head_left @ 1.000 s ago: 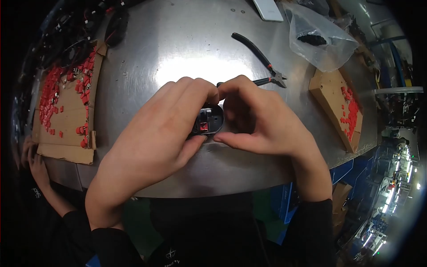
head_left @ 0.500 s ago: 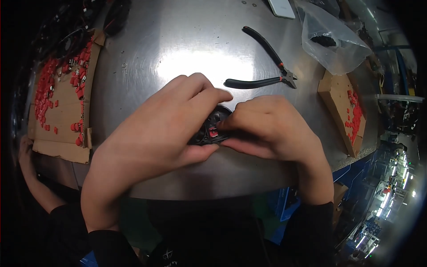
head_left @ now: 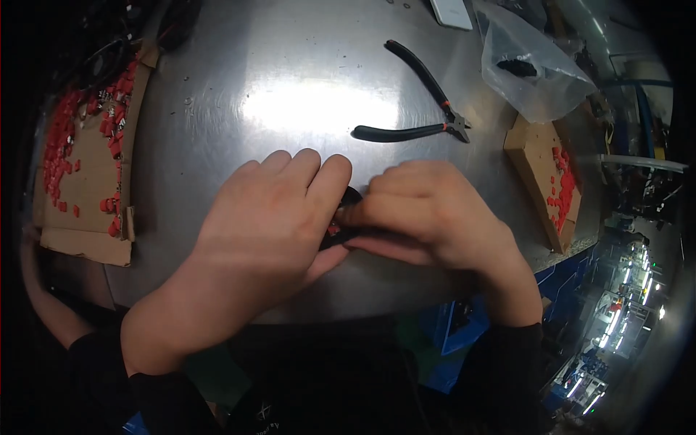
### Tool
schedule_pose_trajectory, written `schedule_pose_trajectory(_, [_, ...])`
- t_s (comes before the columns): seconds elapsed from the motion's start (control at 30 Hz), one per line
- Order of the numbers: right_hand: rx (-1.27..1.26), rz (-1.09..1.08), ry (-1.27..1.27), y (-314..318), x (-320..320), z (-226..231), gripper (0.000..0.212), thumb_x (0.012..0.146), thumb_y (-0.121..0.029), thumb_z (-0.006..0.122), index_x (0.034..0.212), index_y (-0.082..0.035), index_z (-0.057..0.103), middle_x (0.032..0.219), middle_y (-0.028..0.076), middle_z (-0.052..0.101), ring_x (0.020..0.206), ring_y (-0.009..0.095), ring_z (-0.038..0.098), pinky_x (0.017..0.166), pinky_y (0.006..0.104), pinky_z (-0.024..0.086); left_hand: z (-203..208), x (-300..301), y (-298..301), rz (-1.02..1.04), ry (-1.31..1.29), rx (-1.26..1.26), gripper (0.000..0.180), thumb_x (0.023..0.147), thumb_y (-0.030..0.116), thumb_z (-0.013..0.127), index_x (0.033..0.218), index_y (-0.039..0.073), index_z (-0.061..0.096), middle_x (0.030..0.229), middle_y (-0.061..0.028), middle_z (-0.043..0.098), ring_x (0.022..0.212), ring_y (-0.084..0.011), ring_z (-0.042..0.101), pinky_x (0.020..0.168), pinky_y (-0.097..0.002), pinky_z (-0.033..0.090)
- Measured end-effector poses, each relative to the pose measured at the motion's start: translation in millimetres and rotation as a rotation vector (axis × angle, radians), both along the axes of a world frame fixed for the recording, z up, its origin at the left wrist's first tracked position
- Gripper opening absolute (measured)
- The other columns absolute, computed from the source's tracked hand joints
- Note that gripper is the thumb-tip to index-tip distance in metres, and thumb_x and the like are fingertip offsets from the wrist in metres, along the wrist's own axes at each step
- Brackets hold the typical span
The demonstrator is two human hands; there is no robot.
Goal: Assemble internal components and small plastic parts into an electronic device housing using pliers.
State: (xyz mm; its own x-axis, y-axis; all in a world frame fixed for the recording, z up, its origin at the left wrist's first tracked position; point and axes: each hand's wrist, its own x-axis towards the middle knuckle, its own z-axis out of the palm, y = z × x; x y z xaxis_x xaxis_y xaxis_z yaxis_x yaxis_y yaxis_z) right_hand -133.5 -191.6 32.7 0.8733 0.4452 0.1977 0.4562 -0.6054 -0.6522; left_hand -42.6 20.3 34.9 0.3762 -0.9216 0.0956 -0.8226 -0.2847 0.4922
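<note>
Between my two hands, over the near part of the metal table, is a black plastic housing [head_left: 352, 196] with a small red part [head_left: 333, 229] inside it. My left hand [head_left: 279, 210] is wrapped round its left side, thumb along the near edge, and hides much of it. My right hand [head_left: 417, 210] is closed at the right side, its curled index finger and thumb at the housing beside the red part. Whether the right fingertips also pinch something small cannot be seen.
Black-handled cutting pliers [head_left: 453, 123] lie beyond my hands. Cardboard trays with red pieces stand left [head_left: 87, 196] and right [head_left: 540, 167]. A clear plastic bag [head_left: 536, 80] and a white phone-like slab [head_left: 451, 13] are at the far right. Another person's arm [head_left: 51, 312] is at the left.
My left hand has turned and its fingers now cover more of the housing. The view has shifted slightly, so the table things sit a little further left.
</note>
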Motion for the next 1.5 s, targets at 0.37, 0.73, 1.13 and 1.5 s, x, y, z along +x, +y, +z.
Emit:
schedule_pose_trajectory(0.37, [0.307, -0.089, 0.154, -34.6, -14.3, -17.3, 0.035, 0.081, -0.028, 0.08, 0.106, -0.003, 0.076, 0.107, 0.018, 0.073, 0.099, 0.036, 0.071, 0.088, 0.0428, 0.055, 4.2, -6.2, -2.4, 0.039, 0.006, 0.101, 0.059, 0.071, 0.028, 0.087, 0.122, 0.009, 0.065, 0.091, -0.01, 0.055, 0.086, -0.03, 0.058, 0.076, -0.0423, 0.047])
schedule_pose_trajectory(0.73, [-0.136, 0.041, 0.102, -35.0, -11.0, -10.6, 0.041, 0.083, -0.035, 0.076, 0.119, -0.016, 0.077, 0.148, 0.017, 0.054, 0.141, 0.041, 0.047, 0.112, 0.0517, 0.041, -2.6, -5.2, -2.1, 0.061, 0.046, 0.101, 0.073, 0.073, 0.037, 0.086, 0.129, -0.001, 0.059, 0.095, -0.0108, 0.059, 0.088, -0.0293, 0.06, 0.076, -0.0411, 0.049])
schedule_pose_trajectory(1.13, [-0.203, 0.107, 0.08, -33.8, -11.3, -6.5, 0.036, 0.081, -0.037, 0.083, 0.103, -0.009, 0.075, 0.15, 0.028, 0.047, 0.143, 0.049, 0.043, 0.114, 0.0553, 0.039, -4.3, -12.0, 2.7, 0.08, -0.084, 0.055, 0.073, 0.075, 0.039, 0.085, 0.132, 0.002, 0.06, 0.093, -0.0099, 0.059, 0.084, -0.0282, 0.061, 0.075, -0.0391, 0.05])
schedule_pose_trajectory(1.5, [-0.023, -0.113, -0.095, -45.0, -22.5, -0.9, 0.017, 0.086, -0.005, 0.073, 0.102, -0.002, 0.071, 0.097, 0.012, 0.072, 0.09, 0.029, 0.071, 0.077, 0.0375, 0.056, -3.8, -10.3, -5.6, -0.003, -0.13, 0.024, 0.076, 0.087, 0.049, 0.073, 0.144, 0.002, 0.054, 0.09, -0.0163, 0.063, 0.084, -0.0343, 0.064, 0.076, -0.0443, 0.052])
